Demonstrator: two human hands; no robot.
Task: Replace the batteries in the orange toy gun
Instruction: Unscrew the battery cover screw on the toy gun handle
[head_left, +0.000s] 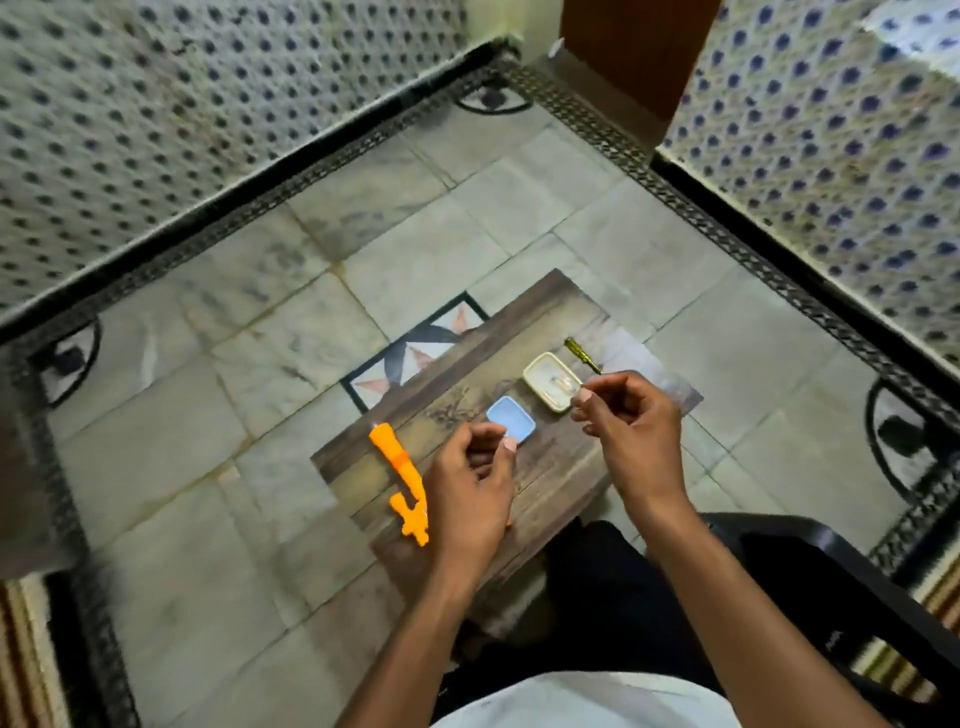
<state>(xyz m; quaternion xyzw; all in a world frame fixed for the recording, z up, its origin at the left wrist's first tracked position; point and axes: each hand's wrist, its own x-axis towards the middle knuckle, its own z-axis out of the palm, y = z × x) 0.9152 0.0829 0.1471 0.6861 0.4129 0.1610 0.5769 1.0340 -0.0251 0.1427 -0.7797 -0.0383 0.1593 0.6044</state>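
Two hands (470, 483) (631, 423) curled above orange toy gun (402, 480); no legible text.

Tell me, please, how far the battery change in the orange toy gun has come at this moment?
It looks early. Laid out: the orange toy gun lies on the wooden board beside a blue tray, a cream dish and a screwdriver. In hand: both the left hand and right hand have curled fingers; anything pinched is too small to see. Left: no batteries visible.

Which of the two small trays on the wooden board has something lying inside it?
The cream tray, near the screwdriver: pale items lie in it. The blue tray beside it looks bare.
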